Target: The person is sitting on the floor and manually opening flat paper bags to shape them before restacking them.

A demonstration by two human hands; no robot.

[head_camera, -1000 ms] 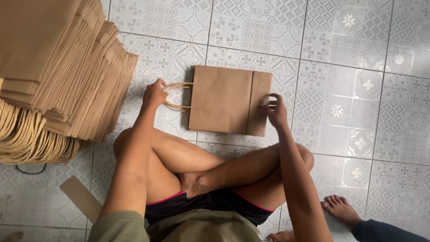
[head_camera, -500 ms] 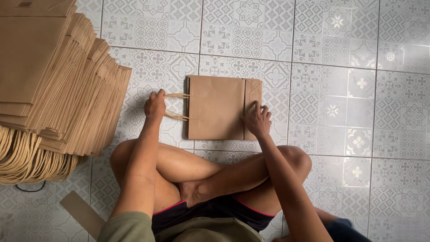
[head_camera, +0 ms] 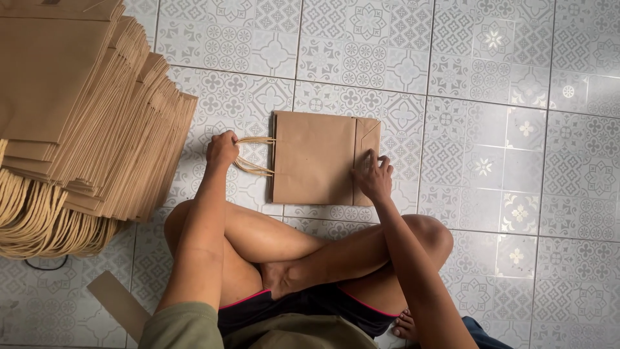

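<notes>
A flat brown paper bag (head_camera: 316, 157) lies on the patterned tile floor in front of my crossed legs, its folded bottom at the right and its twine handles (head_camera: 253, 155) at the left. My left hand (head_camera: 221, 148) is closed on the twine handles. My right hand (head_camera: 372, 176) presses fingers down on the bag's folded bottom near the lower right corner.
A large fanned stack of brown paper bags (head_camera: 84, 110) with dangling twine handles (head_camera: 39, 220) fills the left side. A brown card strip (head_camera: 119, 304) lies by my left knee. Another person's foot (head_camera: 407, 326) shows at the bottom edge.
My view has shifted, so the bag sits lower and nearer to me. My right hand slid from the bag's right edge down onto its folded bottom. My left hand stays on the handles.
</notes>
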